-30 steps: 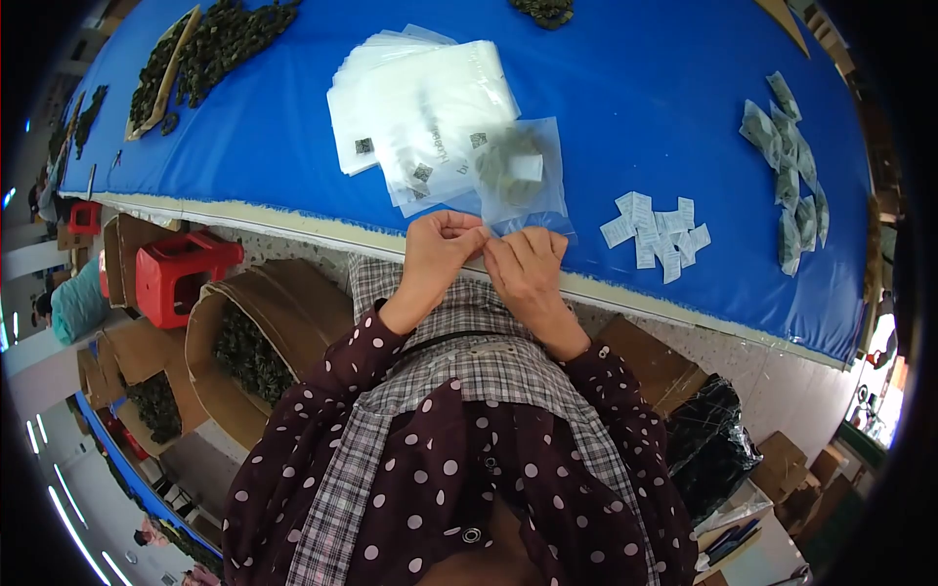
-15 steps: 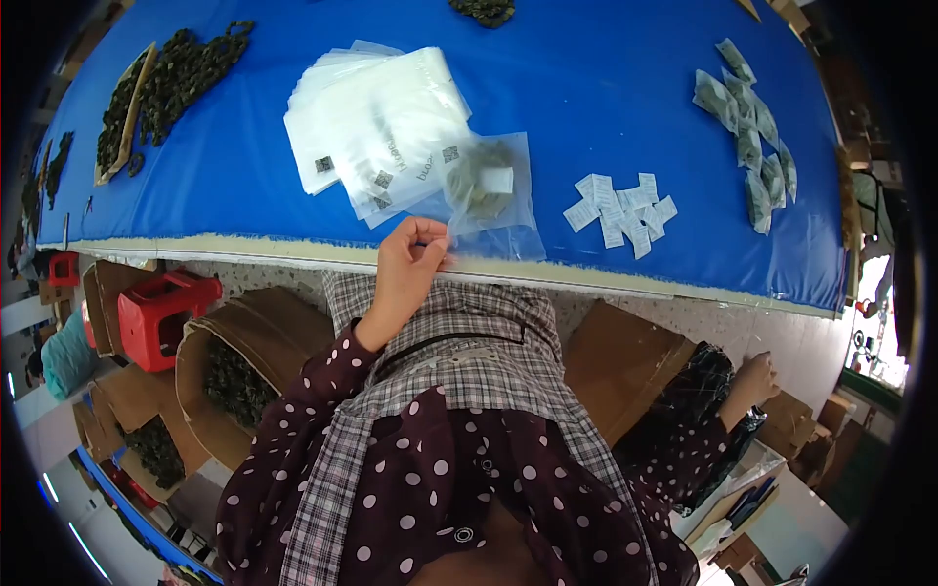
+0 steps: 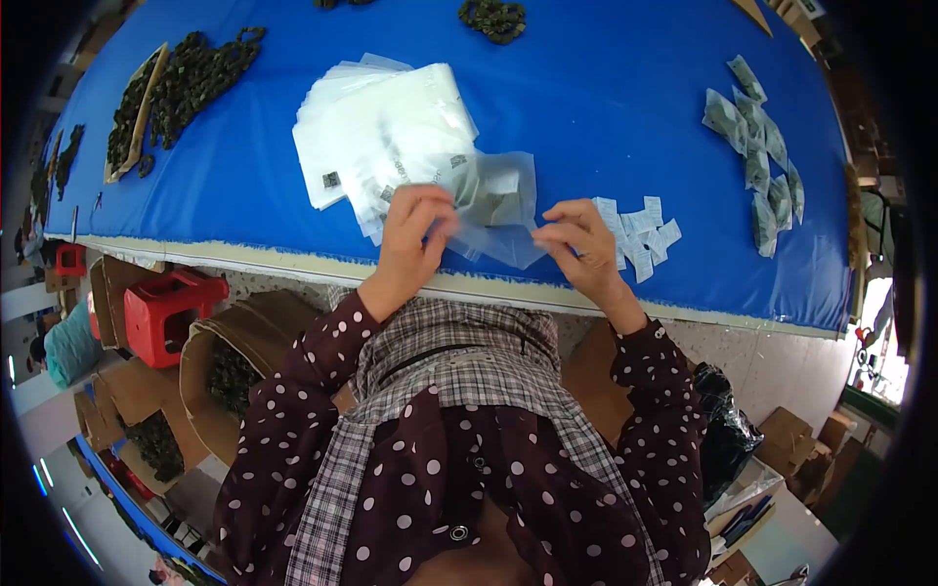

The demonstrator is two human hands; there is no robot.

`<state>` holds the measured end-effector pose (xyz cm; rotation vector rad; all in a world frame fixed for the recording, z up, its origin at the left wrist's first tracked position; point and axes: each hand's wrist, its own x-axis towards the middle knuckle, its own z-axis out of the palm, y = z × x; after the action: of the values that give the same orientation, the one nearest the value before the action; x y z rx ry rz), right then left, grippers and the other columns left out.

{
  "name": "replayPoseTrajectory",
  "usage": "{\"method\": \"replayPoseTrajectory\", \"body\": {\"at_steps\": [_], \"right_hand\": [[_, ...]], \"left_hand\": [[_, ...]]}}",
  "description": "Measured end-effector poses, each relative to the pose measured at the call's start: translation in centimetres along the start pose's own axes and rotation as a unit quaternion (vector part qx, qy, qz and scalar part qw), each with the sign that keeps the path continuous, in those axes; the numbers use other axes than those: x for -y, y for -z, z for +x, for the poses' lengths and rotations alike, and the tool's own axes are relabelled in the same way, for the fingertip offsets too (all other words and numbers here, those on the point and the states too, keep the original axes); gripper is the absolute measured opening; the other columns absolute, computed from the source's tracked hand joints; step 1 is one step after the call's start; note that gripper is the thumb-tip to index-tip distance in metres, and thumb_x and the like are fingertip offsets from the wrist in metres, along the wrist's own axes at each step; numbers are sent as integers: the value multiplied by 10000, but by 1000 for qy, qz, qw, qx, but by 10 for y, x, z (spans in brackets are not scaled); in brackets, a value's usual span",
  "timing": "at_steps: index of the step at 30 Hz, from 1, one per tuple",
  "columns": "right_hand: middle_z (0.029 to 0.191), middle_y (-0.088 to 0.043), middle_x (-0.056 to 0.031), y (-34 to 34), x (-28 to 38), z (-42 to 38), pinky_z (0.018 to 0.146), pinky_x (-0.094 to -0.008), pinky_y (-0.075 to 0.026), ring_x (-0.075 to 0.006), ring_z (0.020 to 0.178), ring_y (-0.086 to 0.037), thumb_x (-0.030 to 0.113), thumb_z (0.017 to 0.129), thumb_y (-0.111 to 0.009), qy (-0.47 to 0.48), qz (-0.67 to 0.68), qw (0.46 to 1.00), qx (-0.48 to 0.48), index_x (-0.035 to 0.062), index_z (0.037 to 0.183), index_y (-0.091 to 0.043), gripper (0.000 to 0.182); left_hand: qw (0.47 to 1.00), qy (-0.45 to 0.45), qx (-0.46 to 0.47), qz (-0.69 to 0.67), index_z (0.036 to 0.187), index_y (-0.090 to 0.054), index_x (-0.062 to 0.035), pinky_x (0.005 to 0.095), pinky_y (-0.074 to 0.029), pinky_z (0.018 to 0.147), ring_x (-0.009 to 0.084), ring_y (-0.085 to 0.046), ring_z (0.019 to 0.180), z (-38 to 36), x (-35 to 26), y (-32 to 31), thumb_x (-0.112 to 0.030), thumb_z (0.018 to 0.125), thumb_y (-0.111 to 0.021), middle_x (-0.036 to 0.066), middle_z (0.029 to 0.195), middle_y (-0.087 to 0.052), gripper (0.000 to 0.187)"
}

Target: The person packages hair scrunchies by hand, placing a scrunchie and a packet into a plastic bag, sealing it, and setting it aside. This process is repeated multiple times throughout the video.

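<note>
A clear plastic bag [image 3: 503, 249] lies at the table's front edge, with a dark green bundle and a white label [image 3: 502, 183] inside. My left hand [image 3: 418, 230] is at the bag's left side, its fingers curled and blurred; whether they grip the film is unclear. At the bag's right edge is my right hand [image 3: 576, 242], thumb and fingers brought together near the film, their hold hard to make out. Behind my left hand a fanned stack of translucent printed bags [image 3: 376, 122] lies flat. Small white paper slips [image 3: 640, 234] are scattered right of my right hand.
Filled small bags [image 3: 757, 146] lie at the table's right. Dark green coiled strands [image 3: 200, 83] are at the left, another coil [image 3: 492, 20] at the back. Below the blue table [image 3: 606, 107] are a red stool [image 3: 161, 313] and cardboard boxes [image 3: 210, 361].
My right hand has come up from the lower right to the bag's right edge. My left hand's fingers have shifted on the bag's left side. The camera view has moved slightly.
</note>
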<state>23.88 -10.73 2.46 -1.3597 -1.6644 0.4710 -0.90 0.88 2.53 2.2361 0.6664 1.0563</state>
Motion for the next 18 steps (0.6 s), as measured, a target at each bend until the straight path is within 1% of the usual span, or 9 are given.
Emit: {"method": "replayPoseTrajectory", "body": {"at_steps": [2, 4, 7, 8, 12, 14, 15, 17, 18], "right_hand": [[1126, -645, -107, 4, 9, 20, 712, -270, -536, -175, 770, -646, -26, 929, -654, -120, 143, 981, -48, 9, 1071, -678, 149], [1108, -652, -109, 11, 16, 47, 711, -266, -538, -174, 770, -656, -14, 945, -639, -111, 175, 975, -83, 11, 1068, -663, 128], [1055, -674, -115, 20, 20, 85, 706, -256, -543, -171, 769, -686, 21, 992, -593, -95, 273, 940, -180, 15, 1057, -619, 70], [1055, -674, -115, 20, 21, 85, 706, -256, -543, -171, 769, -686, 21, 992, -593, -95, 273, 940, -180, 15, 1057, -619, 70], [1114, -695, -167, 9, 34, 45, 729, -269, -545, -196, 832, -706, 45, 1022, -559, -150, 234, 954, -116, 3, 1024, -566, 43], [1071, -704, -157, -4, 25, 13, 727, -266, -541, -187, 818, -700, 61, 1029, -559, -201, 219, 953, -65, 8, 1030, -550, 53], [1071, -704, -157, -11, 24, -1, 727, -266, -541, -187, 818, -700, 61, 1029, -559, -207, 223, 951, -62, 8, 1030, -550, 53], [1044, -730, -126, -22, 26, -22, 716, -252, -541, -178, 811, -705, 83, 1026, -578, -259, 233, 937, -40, 18, 1013, -584, 67], [1044, -730, -126, -25, 28, -25, 716, -252, -541, -178, 811, -705, 83, 1026, -578, -264, 235, 935, -37, 18, 1013, -584, 67]], "left_hand": [[995, 11, -81, -53, 929, -608, -57, 341, -484, 868, 251, -592, 976, 41, 4, 0, 61, 795, -657, 79, 1080, -646, 186], [987, 46, -111, -102, 923, -571, -64, 307, -482, 846, 202, -617, 950, 81, 7, 2, 3, 884, -643, 95, 1071, -686, 105], [975, 43, -116, -185, 953, -575, -74, 278, -484, 791, 169, -625, 922, 115, 11, -1, -53, 927, -656, 87, 1051, -707, 87], [975, 43, -116, -184, 953, -575, -74, 278, -484, 791, 169, -625, 922, 113, 12, 2, -53, 927, -656, 87, 1051, -707, 87], [980, 130, 12, -149, 938, -580, -84, 261, -475, 758, 161, -631, 919, 63, 13, 14, -87, 933, -674, 70, 1002, -700, 95], [978, 153, 36, -134, 913, -591, -92, 307, -415, 876, 188, -549, 870, 22, 10, 10, -97, 912, -672, 13, 872, -620, 81], [977, 160, 38, -133, 913, -591, -92, 307, -415, 876, 188, -549, 870, 7, 6, 10, -97, 912, -672, 13, 872, -620, 81], [992, 113, 44, -31, 898, -587, -96, 331, -359, 904, 186, -494, 869, -15, -1, 12, -163, 921, -679, 7, 836, -563, 116], [991, 118, 46, -31, 898, -587, -96, 331, -359, 904, 186, -494, 869, -22, -5, 12, -163, 921, -679, 7, 836, -563, 116]]}}
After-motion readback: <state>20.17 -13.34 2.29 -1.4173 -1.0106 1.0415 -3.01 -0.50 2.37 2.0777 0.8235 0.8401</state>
